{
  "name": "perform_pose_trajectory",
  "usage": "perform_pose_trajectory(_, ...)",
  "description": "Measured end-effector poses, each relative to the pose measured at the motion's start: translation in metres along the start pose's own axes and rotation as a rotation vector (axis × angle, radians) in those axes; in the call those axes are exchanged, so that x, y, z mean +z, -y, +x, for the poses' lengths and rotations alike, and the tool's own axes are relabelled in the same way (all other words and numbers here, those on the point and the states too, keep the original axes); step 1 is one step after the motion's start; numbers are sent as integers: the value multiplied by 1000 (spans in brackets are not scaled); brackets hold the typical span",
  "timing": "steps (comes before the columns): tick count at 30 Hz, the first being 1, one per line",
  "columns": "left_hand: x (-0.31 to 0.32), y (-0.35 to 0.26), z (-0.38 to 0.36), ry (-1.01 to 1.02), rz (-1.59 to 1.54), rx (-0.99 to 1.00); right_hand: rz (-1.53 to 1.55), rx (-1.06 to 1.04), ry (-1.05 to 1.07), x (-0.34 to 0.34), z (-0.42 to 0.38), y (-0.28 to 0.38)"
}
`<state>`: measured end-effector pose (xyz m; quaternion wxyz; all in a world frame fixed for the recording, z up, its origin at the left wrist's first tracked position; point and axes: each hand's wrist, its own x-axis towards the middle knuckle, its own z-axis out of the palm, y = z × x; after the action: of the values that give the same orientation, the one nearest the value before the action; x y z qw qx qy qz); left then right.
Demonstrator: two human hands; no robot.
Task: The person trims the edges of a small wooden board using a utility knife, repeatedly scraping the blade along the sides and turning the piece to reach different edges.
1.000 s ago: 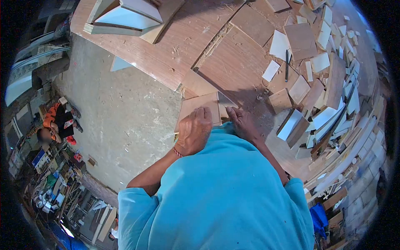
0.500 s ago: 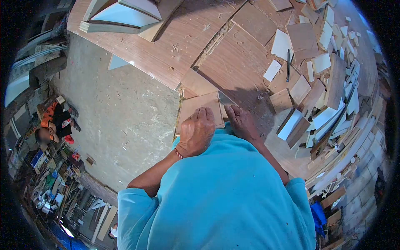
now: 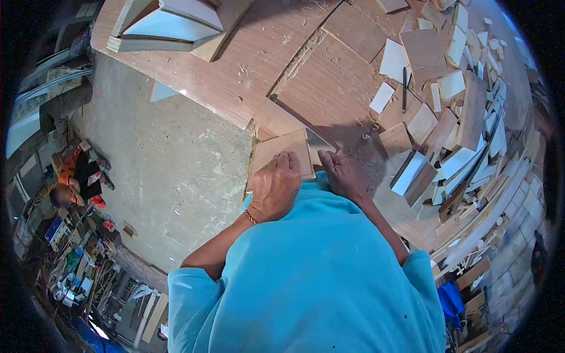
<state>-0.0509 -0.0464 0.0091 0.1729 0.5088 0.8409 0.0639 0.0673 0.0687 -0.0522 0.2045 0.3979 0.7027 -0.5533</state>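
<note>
A small tan plywood piece (image 3: 276, 146) lies at the near edge of the wooden workbench (image 3: 247, 65). My left hand (image 3: 275, 186) is curled into a fist on its near side, pressing on it; whether something is inside the fist is hidden. My right hand (image 3: 342, 173) rests flat beside it, fingers on the piece's right edge and a thin grey strip (image 3: 318, 142). My turquoise shirt (image 3: 312, 270) covers the lower part of both.
Many offcuts of board, brown and white (image 3: 453, 117), pile up on the right of the bench, with a dark pen (image 3: 404, 88) among them. A boxlike frame (image 3: 170, 26) sits at the far left. Below left is concrete floor (image 3: 170, 170) and a person in orange (image 3: 73, 176).
Both hands stay on the plywood piece with barely any shift; the view has drifted slightly. The person in orange on the floor moved a little.
</note>
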Motion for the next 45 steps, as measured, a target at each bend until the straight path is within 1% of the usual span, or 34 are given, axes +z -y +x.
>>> perform_pose_trajectory(4,-4,-2,2,40,-31,-27,-109,6,1,-1,2,9)
perform_pose_trajectory(9,0,-1,0,6,-18,-11,-156,53,-33,5,7,10)
perform_pose_trajectory(13,-1,-1,1,8,-29,-9,-164,87,-44,10,15,9)
perform_pose_trajectory(19,-2,0,1,-25,-14,14,-100,136,-4,9,20,14)
perform_pose_trajectory(24,-3,-1,1,40,-29,-6,-236,130,-15,10,29,16)
perform_pose_trajectory(28,-2,1,2,-32,-33,18,-180,128,-33,11,34,15)
perform_pose_trajectory(30,-2,1,1,-3,-20,13,-124,41,-93,11,28,15)
perform_pose_trajectory(31,-3,0,1,-5,-17,12,-124,37,-93,12,25,10)
perform_pose_trajectory(33,-4,0,1,42,-42,-11,-66,33,-26,10,19,0)
perform_pose_trajectory(36,-5,0,1,34,-54,-8,-48,44,33,-1,2,3)
perform_pose_trajectory(40,-5,-1,0,53,-59,-14,-58,20,30,1,4,0)
perform_pose_trajectory(43,-4,-1,0,42,-67,-12,-137,-5,-30,3,7,3)
perform_pose_trajectory(45,-3,-1,0,27,-63,-2,-110,44,-1,2,7,10)
